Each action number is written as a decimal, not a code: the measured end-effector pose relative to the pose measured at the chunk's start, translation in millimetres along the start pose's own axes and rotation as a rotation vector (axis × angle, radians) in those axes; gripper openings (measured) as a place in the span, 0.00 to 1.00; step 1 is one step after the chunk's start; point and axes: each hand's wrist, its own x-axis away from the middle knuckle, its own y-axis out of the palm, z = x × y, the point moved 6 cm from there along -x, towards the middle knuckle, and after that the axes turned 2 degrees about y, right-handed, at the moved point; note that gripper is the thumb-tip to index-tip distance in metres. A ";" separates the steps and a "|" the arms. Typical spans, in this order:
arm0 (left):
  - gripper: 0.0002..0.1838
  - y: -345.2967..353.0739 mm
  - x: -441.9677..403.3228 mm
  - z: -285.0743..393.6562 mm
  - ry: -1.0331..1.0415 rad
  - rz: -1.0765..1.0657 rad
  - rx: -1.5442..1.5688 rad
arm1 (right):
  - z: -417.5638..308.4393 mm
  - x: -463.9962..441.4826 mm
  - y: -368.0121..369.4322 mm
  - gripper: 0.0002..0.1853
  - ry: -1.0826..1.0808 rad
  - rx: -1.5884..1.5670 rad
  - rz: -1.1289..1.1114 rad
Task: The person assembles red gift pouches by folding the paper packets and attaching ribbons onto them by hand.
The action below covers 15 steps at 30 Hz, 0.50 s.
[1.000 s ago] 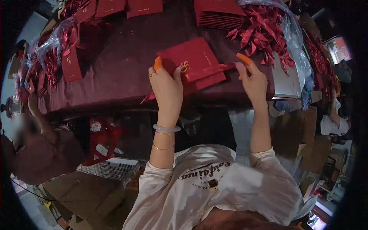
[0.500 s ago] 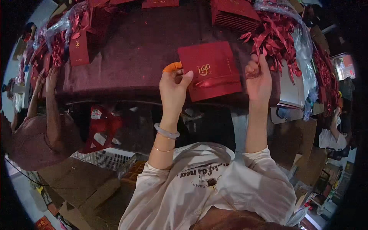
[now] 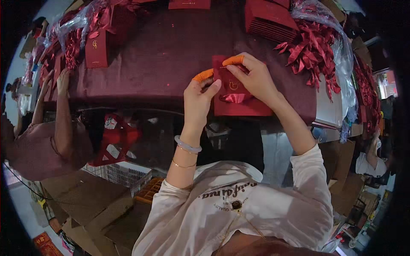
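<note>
A flat red paper gift bag [image 3: 256, 109] with a gold printed emblem lies near the table's front edge. My left hand [image 3: 198, 100] pinches its left edge between thumb and index finger, an orange finger cover on the index. My right hand [image 3: 256, 81] is over the bag's upper part, thumb and orange-covered index closed together near its top left. What sits between those right fingertips is too small to make out. A shiny red ribbon [image 3: 235, 98] lies across the lower part of the bag, below the emblem.
A stack of red bags [image 3: 271, 21] sits at the back right, beside a pile of loose red ribbons [image 3: 309, 51] in clear plastic. Another red bag [image 3: 96, 51] lies at the left. A co-worker's hands [image 3: 62, 81] are at the far left. Below is a red stool [image 3: 115, 138].
My right hand has moved left from beside the ribbon pile onto the bag's upper part. The bag has turned slightly and now sits straighter. My left hand still pinches its left side.
</note>
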 end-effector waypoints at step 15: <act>0.17 -1.2 6.2 -6.0 0.019 0.050 0.037 | -27.6 9.0 9.7 0.06 -0.342 0.467 -0.058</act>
